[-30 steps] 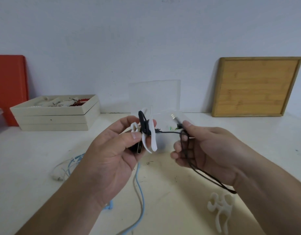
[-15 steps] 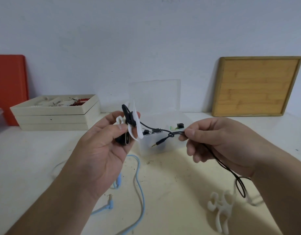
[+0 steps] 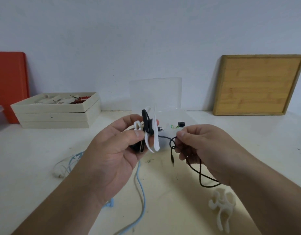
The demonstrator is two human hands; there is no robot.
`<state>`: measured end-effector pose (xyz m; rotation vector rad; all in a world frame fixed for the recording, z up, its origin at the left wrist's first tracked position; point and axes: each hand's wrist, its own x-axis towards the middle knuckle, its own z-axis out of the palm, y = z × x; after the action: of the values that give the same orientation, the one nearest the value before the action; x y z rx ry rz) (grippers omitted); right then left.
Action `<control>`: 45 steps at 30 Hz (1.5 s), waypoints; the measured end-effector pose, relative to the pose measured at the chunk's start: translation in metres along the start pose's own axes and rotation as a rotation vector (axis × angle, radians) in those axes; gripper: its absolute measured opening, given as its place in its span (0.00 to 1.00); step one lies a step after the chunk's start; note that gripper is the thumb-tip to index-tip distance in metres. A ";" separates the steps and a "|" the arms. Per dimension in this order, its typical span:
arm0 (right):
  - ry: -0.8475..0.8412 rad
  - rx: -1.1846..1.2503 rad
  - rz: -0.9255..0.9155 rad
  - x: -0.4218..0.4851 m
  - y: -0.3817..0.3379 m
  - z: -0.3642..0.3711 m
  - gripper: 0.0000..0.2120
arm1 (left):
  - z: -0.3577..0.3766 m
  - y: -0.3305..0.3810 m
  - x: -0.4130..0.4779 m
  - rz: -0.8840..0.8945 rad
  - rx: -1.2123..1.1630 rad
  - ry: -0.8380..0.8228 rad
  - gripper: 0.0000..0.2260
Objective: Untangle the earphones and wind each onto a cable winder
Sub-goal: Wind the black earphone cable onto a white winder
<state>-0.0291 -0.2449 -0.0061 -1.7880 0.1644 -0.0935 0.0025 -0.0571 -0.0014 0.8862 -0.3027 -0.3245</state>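
Gripping a white winder (image 3: 152, 133) between thumb and fingers, the left hand (image 3: 115, 150) holds it up above the tabletop (image 3: 36, 158), black cable (image 3: 165, 137) already wrapped around its middle. Right hand (image 3: 204, 150) pinches that cable just beside it, a small loop under the fingertips, the plug hanging free. Blue earphones (image 3: 140, 189) lie on the tabletop below. A second winder (image 3: 221, 206) sits near the right wrist. Clear box (image 3: 170, 99) behind.

Single head cam, wide-angle, looks fwd/down, close over table (image 3: 44, 158).
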 end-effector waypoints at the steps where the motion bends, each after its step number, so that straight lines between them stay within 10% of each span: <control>1: 0.005 0.034 0.008 0.000 0.001 0.000 0.12 | 0.000 0.000 0.000 -0.011 -0.007 -0.011 0.22; 16: -0.242 -0.330 -0.158 -0.012 -0.010 -0.002 0.03 | 0.001 0.007 0.000 0.036 -0.093 0.047 0.18; 25: -0.132 -0.494 -0.307 -0.013 -0.010 0.000 0.22 | -0.003 0.010 0.002 0.060 -0.133 0.115 0.20; 29: -0.025 -0.514 -0.340 -0.014 -0.014 -0.002 0.12 | -0.009 0.010 0.007 0.072 -0.153 0.189 0.18; 36: 0.209 -0.081 -0.328 -0.009 -0.017 -0.008 0.08 | -0.011 0.008 0.009 0.030 -0.158 0.221 0.12; 45: 0.538 0.584 0.155 0.014 -0.003 -0.047 0.04 | -0.008 0.016 0.008 0.095 -0.216 0.222 0.16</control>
<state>-0.0225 -0.2921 0.0067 -1.1300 0.5963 -0.4642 0.0155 -0.0453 0.0074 0.6849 -0.1010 -0.1646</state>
